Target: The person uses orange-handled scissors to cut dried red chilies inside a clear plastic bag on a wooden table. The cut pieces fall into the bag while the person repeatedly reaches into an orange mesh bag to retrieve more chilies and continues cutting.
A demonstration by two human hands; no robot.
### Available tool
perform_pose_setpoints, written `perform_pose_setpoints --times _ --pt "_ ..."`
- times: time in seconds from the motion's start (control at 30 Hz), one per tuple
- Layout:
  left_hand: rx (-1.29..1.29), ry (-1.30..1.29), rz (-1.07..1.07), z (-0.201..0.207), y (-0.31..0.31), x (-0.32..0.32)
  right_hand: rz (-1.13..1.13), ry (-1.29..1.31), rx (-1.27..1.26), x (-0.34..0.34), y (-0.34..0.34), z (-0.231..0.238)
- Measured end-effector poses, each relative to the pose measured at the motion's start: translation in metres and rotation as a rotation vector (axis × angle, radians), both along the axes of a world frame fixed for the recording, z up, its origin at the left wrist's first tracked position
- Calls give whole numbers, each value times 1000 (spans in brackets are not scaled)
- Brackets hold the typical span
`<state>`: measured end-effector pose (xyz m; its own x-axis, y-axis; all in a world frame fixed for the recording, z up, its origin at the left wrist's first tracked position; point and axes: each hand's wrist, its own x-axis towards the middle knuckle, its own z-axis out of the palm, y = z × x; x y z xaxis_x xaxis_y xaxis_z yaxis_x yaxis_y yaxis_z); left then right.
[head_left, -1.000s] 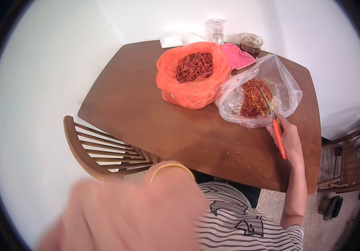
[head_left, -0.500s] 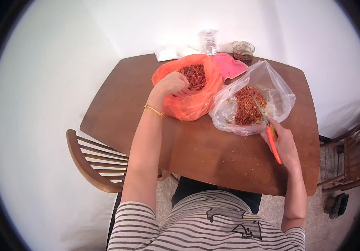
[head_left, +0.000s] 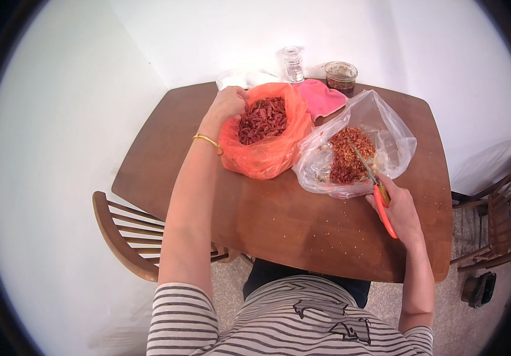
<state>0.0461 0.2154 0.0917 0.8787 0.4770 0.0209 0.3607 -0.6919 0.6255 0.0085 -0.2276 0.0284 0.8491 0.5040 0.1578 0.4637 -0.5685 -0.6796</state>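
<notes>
My left hand (head_left: 228, 105) is at the left rim of a red plastic bag (head_left: 261, 161), its fingers curled over the edge and closed on the film. Whole dried red chilies (head_left: 263, 120) fill the bag's wide mouth. In my right hand (head_left: 402, 215) is a pair of scissors (head_left: 384, 212) with orange-red handles. Their blades point away from me, over a clear plastic bag (head_left: 398, 139). Inside that bag lies a heap of cut dried chili pieces and seeds (head_left: 348, 155), with the blade tips just above or touching it; I cannot tell which.
A pink cloth (head_left: 320, 98) lies behind the bags on the brown wooden table (head_left: 166, 148). Behind it stand a clear glass (head_left: 293, 64) and a lidless-looking jar (head_left: 341, 76) with dark contents. Stray seeds dot the tabletop. Wooden chairs (head_left: 116, 237) stand at left and right.
My left hand has moved from the chilies at the bag's mouth to its left rim. The rim is pulled wider, exposing more chilies. My right hand still holds the scissors in about the same place.
</notes>
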Motion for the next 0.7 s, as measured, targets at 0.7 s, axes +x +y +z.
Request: perform_pose_setpoints --times 0.7 --pt "-40 -164 114 -29 -19 1 10 -33 2 1 0 2"
